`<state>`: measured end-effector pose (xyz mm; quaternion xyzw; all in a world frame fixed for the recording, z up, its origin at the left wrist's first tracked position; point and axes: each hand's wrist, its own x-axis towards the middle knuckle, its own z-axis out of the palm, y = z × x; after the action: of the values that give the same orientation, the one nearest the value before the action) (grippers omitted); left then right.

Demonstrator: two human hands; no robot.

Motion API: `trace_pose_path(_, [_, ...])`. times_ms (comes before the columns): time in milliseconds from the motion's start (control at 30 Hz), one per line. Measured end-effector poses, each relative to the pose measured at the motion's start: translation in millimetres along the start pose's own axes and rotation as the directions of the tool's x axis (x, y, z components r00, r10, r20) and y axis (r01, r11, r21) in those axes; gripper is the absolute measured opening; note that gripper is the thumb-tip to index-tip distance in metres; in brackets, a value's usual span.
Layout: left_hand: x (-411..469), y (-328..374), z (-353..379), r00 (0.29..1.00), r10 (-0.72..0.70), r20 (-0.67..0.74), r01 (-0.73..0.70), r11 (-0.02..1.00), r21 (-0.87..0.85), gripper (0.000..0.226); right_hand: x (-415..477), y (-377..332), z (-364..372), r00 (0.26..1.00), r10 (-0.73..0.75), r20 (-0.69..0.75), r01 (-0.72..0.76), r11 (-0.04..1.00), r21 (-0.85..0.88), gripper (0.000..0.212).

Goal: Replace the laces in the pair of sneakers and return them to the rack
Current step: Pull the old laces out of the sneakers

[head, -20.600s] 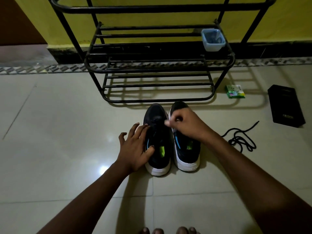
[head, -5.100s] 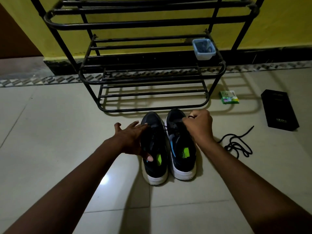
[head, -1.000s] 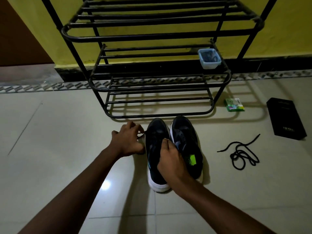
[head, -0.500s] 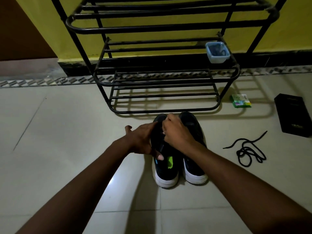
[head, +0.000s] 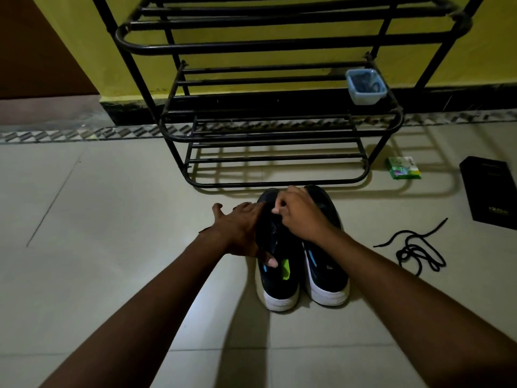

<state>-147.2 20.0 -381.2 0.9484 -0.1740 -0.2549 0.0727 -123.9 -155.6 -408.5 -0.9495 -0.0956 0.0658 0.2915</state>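
On the pale tiled floor (head: 117,208), just in front of the black metal rack (head: 279,141), two dark sneakers with white soles stand side by side, heels toward the camera. The left hand (head: 240,229) lies spread against the outer side of the left sneaker (head: 278,278), fingers splayed and thumb pressed down by its opening, bracing it rather than closing round it. The right hand (head: 300,212) is curled over the front of the shoes, across the right sneaker (head: 327,273), thumb and fingertips pinched together above the left sneaker's eyelets; whether a lace is in that pinch is too dark to tell. A loose black lace (head: 416,250) lies tangled on the floor, well to the right of the shoes. Beyond it lie a flat black box (head: 489,191) and a small green packet (head: 402,168). A small clear tub (head: 365,86) sits at the right end of the rack's middle shelf.
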Motion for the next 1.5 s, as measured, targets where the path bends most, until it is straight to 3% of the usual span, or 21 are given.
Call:
trace_pose_path(100, [1.2,-0.3,1.3,1.000,0.001,0.006,-0.001,1.000,0.010,0.138,0.0,-6.1,-0.1,0.958,0.259,-0.119,-0.182,0.877,0.445,0.016])
trace_pose_path(200, [1.2,0.2,0.6,1.000,-0.007,0.020,0.006,1.000,0.016,0.138,0.8,-8.0,-2.3,0.923,0.381,-0.058,-0.265,0.736,0.622,0.019])
trace_pose_path(267, [1.7,1.0,1.2,1.000,-0.008,0.027,0.008,1.000,0.030,0.139,-1.2,-6.5,-7.1,0.949,0.315,-0.030,-0.249,0.804,0.540,0.016])
trace_pose_path(400, [1.4,0.4,1.9,1.000,-0.017,0.025,0.016,0.999,0.044,0.138,-6.2,-4.9,-19.8,0.992,0.081,0.099,-0.094,0.988,0.126,0.022])
trace_pose_path(467, [1.5,0.5,2.9,0.999,-0.021,0.029,0.020,0.999,0.045,0.139,-8.1,-6.8,-25.0,0.980,0.044,0.196,-0.036,0.998,-0.047,0.024])
trace_pose_path(567, [3.3,0.0,4.8,0.999,-0.025,0.042,0.023,0.998,0.053,0.138,-8.0,-10.4,-32.8,0.968,0.018,0.249,0.026,0.985,-0.173,0.019])
trace_pose_path(667, [3.9,-0.4,4.8,0.999,-0.028,0.046,0.025,0.998,0.062,0.138,-7.7,-14.6,-35.0,0.967,-0.073,0.244,0.160,0.919,-0.361,0.018])
trace_pose_path(733, [4.5,-0.8,4.9,0.999,-0.021,0.041,0.018,0.998,0.064,0.136,-8.2,-11.2,-29.8,0.981,-0.133,0.144,0.179,0.909,-0.376,0.017])
trace_pose_path(800, [5.6,-2.7,6.1,0.999,-0.015,0.036,0.013,0.998,0.066,0.136,-7.5,-9.7,-25.6,0.995,-0.060,-0.080,0.054,0.995,-0.079,0.015])
trace_pose_path(833, [6.1,-3.6,6.9,0.999,-0.014,0.038,0.012,0.998,0.064,0.137,-5.7,-9.2,-24.8,0.986,0.052,-0.155,-0.019,0.979,0.205,0.018])
trace_pose_path(900, [6.4,-4.4,8.1,0.999,-0.016,0.040,0.013,0.998,0.059,0.138,-3.5,-11.8,-27.6,0.959,0.250,-0.134,-0.091,0.718,0.690,0.026])
trace_pose_path(933, [6.4,-4.3,8.3,0.999,-0.019,0.040,0.017,0.998,0.057,0.139,-4.1,-11.8,-29.0,0.953,0.280,-0.114,-0.092,0.628,0.773,0.027])
trace_pose_path(967, [6.7,-3.7,8.1,0.999,-0.024,0.040,0.022,0.998,0.059,0.139,-4.8,-8.6,-29.0,0.959,0.259,-0.117,-0.078,0.636,0.768,0.026])
trace_pose_path(1033, [6.3,-2.3,7.7,0.999,-0.030,0.037,0.028,0.997,0.070,0.140,-7.6,-1.0,-32.0,0.987,0.103,-0.125,-0.021,0.846,0.533,0.017])
trace_pose_path(1100, [6.0,-2.2,8.0,0.999,-0.028,0.032,0.026,0.997,0.072,0.139,-11.7,5.0,-36.4,0.998,-0.046,0.036,0.041,0.991,0.124,0.007])
trace_pose_path(1167, [5.5,-2.2,8.1,0.999,-0.023,0.032,0.021,0.997,0.070,0.139,-15.7,1.4,-37.5,0.973,-0.079,0.218,0.122,0.973,-0.194,0.008])
trace_pose_path(1233, [5.4,-1.8,8.3,0.999,-0.022,0.030,0.020,0.997,0.070,0.138,-15.8,-2.7,-34.7,0.967,-0.061,0.249,0.141,0.938,-0.317,0.009])
trace_pose_path(1300, [5.3,-1.5,8.4,0.999,-0.022,0.024,0.021,0.998,0.065,0.137,-15.3,-2.9,-35.3,0.987,-0.068,0.145,0.099,0.971,-0.216,0.010])
trace_pose_path(1367, [4.3,-1.7,7.9,0.999,-0.023,0.027,0.021,0.998,0.063,0.137,-14.6,-1.0,-32.5,0.998,-0.011,-0.068,0.020,0.992,0.124,0.015])
trace_pose_path(1433, [3.9,-1.3,7.2,0.999,-0.023,0.030,0.021,0.998,0.064,0.138,-13.1,-1.3,-33.4,0.967,0.201,-0.154,-0.079,0.817,0.571,0.023])
trace_pose_path(1500, [3.5,-0.6,6.3,0.999,-0.020,0.031,0.018,0.998,0.064,0.137,-13.0,-4.5,-33.0,0.945,0.322,-0.050,-0.134,0.523,0.842,0.026])
